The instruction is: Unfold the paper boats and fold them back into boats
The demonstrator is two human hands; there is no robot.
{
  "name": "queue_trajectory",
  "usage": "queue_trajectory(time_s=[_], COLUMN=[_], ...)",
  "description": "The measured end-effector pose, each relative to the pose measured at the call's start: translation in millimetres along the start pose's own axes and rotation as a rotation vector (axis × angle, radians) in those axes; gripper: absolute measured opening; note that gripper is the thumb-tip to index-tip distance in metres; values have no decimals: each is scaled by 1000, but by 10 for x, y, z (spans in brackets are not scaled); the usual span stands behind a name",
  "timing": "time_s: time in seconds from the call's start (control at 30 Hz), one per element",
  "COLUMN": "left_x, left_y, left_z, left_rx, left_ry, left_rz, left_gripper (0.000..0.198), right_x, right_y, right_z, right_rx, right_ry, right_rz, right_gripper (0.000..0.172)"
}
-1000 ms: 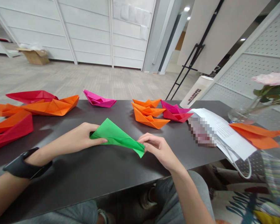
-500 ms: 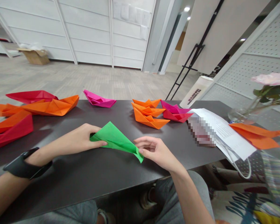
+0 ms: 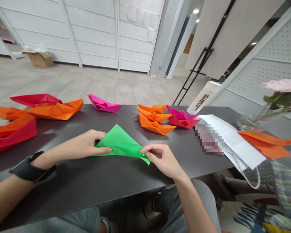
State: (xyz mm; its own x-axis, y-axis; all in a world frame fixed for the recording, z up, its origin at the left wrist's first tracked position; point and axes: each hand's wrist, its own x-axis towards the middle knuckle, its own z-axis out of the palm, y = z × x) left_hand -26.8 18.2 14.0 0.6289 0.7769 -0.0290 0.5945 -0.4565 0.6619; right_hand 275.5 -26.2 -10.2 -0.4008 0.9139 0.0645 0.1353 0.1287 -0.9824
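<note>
A partly folded sheet of green paper (image 3: 120, 140) is held between my two hands over the dark table. My left hand (image 3: 94, 144) grips its left side, thumb on the front face and the other fingers behind, partly hidden by the sheet. My right hand (image 3: 158, 157) pinches the narrow right end between thumb and fingertips; a small flap sticks out below the pinch. The paper rises to a peak near its middle. Beyond my hands stand a magenta paper boat (image 3: 104, 104) and several orange paper boats (image 3: 156, 124) nested in a row.
Red and orange paper boats (image 3: 58, 110) crowd the left side. A pink paper boat (image 3: 183, 119), a white cylinder (image 3: 203, 97), printed white papers (image 3: 242, 145), an orange paper piece (image 3: 269, 144) and a glass vase (image 3: 252, 121) with a flower stand right. The table (image 3: 87, 187) ends near my knees.
My right thumb and fingers have closed more tightly on the green paper's right end. The paper's lower edge has spread out a little, and the flap has shifted slightly up.
</note>
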Motion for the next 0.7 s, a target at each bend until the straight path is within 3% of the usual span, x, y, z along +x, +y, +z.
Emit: queue_trajectory(time_s=[0.1,0.3,0.47,0.7], left_x=[17,61,66,22], left_y=[-27,-61,-34,36], left_z=[-37,-73,-33,-46], left_rx=[-2,-26,-8,-71], left_ry=[-55,-63,-36,-18], left_rz=[-23,-25,-35,19], left_gripper=[34,35,33,27], right_x=[-47,-42,-27,12], right_y=[-52,-28,-19,46], right_z=[-16,26,37,43], right_rx=[1,-85,23,82], right_ry=[-87,16,-22,65], right_rz=[-83,59,80,87], right_gripper=[27,23,43,19])
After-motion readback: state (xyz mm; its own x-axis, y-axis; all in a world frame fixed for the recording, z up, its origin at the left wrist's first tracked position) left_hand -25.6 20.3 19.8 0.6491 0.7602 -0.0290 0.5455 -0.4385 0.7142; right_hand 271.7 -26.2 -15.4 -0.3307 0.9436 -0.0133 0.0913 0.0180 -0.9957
